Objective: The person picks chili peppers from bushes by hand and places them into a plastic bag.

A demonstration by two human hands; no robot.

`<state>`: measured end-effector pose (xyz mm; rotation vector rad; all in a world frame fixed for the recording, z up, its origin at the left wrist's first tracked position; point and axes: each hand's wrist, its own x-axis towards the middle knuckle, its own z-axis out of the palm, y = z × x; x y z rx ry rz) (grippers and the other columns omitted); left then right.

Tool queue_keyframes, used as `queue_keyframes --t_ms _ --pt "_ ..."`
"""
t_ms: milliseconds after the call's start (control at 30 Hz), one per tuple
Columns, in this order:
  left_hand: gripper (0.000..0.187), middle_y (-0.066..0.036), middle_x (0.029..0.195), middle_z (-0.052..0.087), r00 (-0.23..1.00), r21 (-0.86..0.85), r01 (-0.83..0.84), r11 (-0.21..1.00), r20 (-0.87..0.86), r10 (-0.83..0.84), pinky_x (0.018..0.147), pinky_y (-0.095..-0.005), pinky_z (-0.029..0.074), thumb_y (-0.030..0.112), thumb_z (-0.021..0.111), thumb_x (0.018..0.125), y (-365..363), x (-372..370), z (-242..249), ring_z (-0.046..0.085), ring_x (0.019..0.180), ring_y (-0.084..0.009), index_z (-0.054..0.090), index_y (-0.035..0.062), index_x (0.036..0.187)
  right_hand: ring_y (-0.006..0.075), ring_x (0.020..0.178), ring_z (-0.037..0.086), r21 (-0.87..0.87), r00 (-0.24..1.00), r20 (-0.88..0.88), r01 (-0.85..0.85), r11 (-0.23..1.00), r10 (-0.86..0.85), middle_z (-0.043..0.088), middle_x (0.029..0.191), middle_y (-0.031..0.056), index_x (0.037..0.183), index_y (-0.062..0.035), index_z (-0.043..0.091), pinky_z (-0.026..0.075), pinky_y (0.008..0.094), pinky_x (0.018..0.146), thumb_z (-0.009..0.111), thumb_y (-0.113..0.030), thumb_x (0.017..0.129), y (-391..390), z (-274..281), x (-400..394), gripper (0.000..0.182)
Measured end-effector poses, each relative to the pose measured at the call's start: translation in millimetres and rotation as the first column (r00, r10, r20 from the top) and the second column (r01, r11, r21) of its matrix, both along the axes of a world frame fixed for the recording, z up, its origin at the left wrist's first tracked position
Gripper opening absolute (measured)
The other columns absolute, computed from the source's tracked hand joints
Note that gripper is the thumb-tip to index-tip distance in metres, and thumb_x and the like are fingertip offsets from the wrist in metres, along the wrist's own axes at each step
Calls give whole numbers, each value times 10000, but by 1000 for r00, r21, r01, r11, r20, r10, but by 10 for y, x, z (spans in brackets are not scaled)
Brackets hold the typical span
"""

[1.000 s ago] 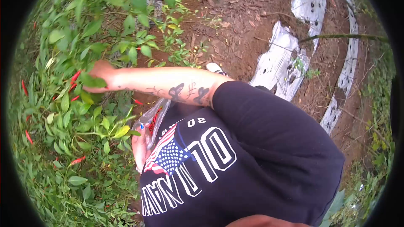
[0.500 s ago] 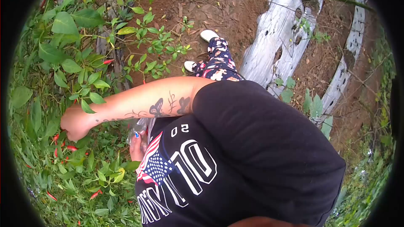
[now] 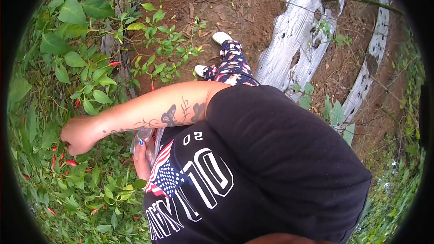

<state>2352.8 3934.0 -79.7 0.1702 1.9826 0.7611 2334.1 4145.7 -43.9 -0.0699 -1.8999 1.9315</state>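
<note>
My right hand (image 3: 82, 135), on the tattooed arm, reaches across in front of me into a leafy chili pepper plant (image 3: 72, 58). Its fingers are curled closed; whatever they hold is hidden from view. Just below it hang red chili peppers (image 3: 71, 162) among the leaves. Close to my shirt, my left hand (image 3: 141, 159) grips a clear plastic bag (image 3: 143, 136), its thumb with a blue nail showing. A bit of red shows by the bag. My torso and the leaves cover most of the left arm and part of the bag.
Weathered grey logs (image 3: 289, 36) lie on the brown soil (image 3: 253, 9) to the right. Thin leafy stems (image 3: 167, 40) stand near my shoes (image 3: 221, 38). A green stalk (image 3: 361, 1) crosses the upper right. More red chilies (image 3: 51, 211) hang in the lower left foliage.
My right hand has shifted slightly left and down, still closed. The left hand and the plastic bag have moved a little to the left and show more.
</note>
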Motion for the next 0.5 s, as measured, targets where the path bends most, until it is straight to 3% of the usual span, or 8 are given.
queue_keyframes --t_ms 100,200,267,333,400,500 --pt "422 -73 1047 542 989 -46 136 990 -46 -138 850 -254 330 355 495 848 45 -6 38 480 945 -140 548 -5 1062 344 744 576 10 997 13 78 997 -78 590 735 184 826 19 574 454 425 676 504 -211 687 -36 -4 -39 277" --pt "405 -71 1041 544 992 -31 117 993 -39 -118 838 -247 344 349 499 848 72 42 52 485 945 -131 555 6 1056 353 751 576 -9 997 12 79 997 -79 594 768 193 883 18 568 454 435 690 514 -219 692 -45 11 24 309" --pt "381 -66 1019 555 993 19 115 993 11 -115 820 -234 361 331 516 843 113 76 76 497 930 -121 561 9 1042 356 746 575 -7 985 -11 169 986 -170 597 772 190 928 -7 572 452 441 693 518 -220 702 -102 1 32 315" --pt "309 -68 974 579 985 54 -94 994 148 85 775 -236 404 253 550 831 171 123 51 530 897 -125 565 4 1013 355 745 575 16 986 6 164 986 -164 598 770 186 951 -32 572 452 443 692 519 -218 708 -79 63 154 311" --pt "266 -77 976 583 965 89 -113 990 247 88 760 -243 429 210 568 820 238 110 -18 548 895 -137 569 9 993 354 729 572 -11 983 55 174 985 -173 599 748 176 978 -93 575 451 444 685 520 -207 719 -80 114 282 288" --pt "290 -83 1006 575 961 30 -160 987 232 148 778 -262 443 147 574 804 449 216 -73 558 893 -154 526 9 1055 354 737 565 68 985 82 148 987 -153 590 775 172 987 -90 561 448 448 672 512 -182 722 -68 108 357 285"
